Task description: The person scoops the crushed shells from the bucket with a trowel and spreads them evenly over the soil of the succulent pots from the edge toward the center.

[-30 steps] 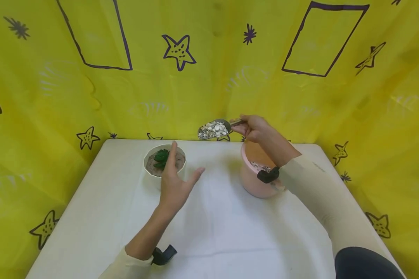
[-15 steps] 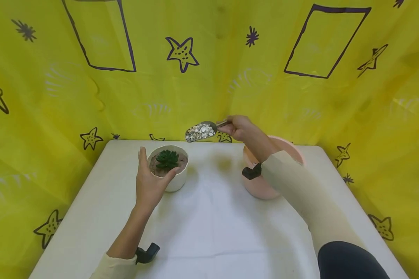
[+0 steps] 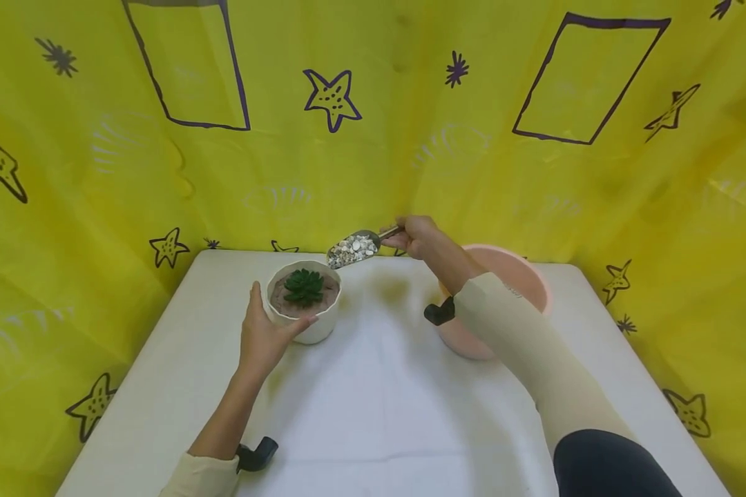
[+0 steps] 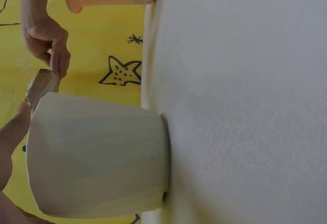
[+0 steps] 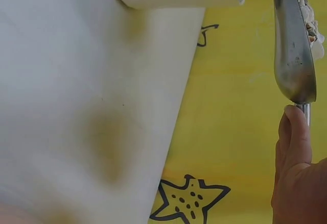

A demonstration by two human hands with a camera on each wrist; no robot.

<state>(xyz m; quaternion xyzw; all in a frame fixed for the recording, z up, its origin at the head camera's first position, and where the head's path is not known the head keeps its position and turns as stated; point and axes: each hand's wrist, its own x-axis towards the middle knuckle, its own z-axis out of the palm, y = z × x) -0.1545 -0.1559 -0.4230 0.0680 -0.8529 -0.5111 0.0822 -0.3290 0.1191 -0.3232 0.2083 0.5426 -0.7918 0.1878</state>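
A metal scoop (image 3: 351, 250), heaped with whitish, shell-like bits, tilts tip-down toward the white plant pot (image 4: 97, 155). My right hand (image 3: 413, 237) grips its handle, with the thumb lying along the handle in the right wrist view. The scoop's tip is close to the pot's right rear rim. A green succulent (image 3: 303, 286) stands in the pot on grey-brown soil. My left hand (image 3: 267, 339) is spread around the pot's near left side, thumb along the front rim and fingers straight by the left wall. The pot stands upright on the table.
A pink bucket (image 3: 522, 279) stands at the right rear of the white table (image 3: 373, 400), partly hidden under my right forearm. Behind the table's rear edge hangs a yellow curtain (image 3: 385, 159) with drawn stars.
My right hand has carried the loaded scoop left and lower, from near the bucket toward the pot. My left hand has shifted left from over the succulent to the pot's side.
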